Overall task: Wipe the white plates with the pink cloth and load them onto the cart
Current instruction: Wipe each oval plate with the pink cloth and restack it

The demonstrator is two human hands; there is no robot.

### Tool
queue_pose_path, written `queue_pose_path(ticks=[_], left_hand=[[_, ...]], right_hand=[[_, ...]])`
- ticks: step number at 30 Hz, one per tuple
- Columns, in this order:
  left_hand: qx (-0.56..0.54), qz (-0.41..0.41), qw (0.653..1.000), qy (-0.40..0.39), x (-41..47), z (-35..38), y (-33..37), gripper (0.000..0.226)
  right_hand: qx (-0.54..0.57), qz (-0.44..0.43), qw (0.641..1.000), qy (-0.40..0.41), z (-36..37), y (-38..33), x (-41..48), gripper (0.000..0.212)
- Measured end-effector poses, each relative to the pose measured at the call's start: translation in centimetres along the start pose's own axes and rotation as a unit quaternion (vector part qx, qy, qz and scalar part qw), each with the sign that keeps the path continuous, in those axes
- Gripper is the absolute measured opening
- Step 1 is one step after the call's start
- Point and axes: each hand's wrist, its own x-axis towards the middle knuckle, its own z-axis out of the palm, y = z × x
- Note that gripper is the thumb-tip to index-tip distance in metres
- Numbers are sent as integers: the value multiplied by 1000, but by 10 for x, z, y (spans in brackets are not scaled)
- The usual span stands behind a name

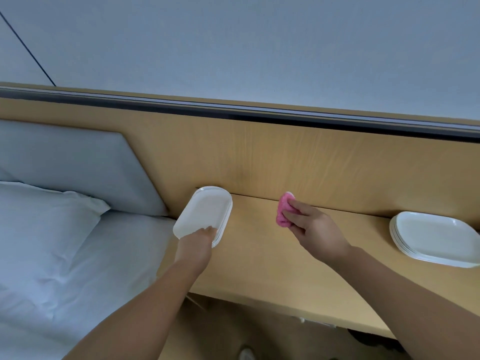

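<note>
Atop the tan wooden ledge (259, 261), your left hand (196, 245) pinches the white oval plate (205, 211); sweep your right hand's (311, 229) pinched fuzzy pink cloth (282, 211) across.

On my feed both forearms are bare along all the length I can see, and so are the wrists. The left grip (197, 242) and the right grip (314, 229) are bare hands, uncovered to the fingertips.
</note>
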Motion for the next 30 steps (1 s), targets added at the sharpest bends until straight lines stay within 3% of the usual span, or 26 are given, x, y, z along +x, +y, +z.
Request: queue_pose_path(ticks=[4, 8, 15, 30], left_hand=[[43, 42, 998, -33, 8, 13, -3, 51], [31, 35, 997, -61, 13, 21, -5, 39], [-53, 36, 998, 8, 19, 11, 4, 29], [-82, 227, 970, 20, 52, -11, 208, 33]], right_hand=[[-7, 9, 1000, -4, 2, -4, 1, 25], [-5, 20, 1000, -4, 6, -2, 1, 26], [-4, 48, 999, -10, 7, 7, -2, 29], [-74, 186, 978, 51, -102, 82, -108, 19]])
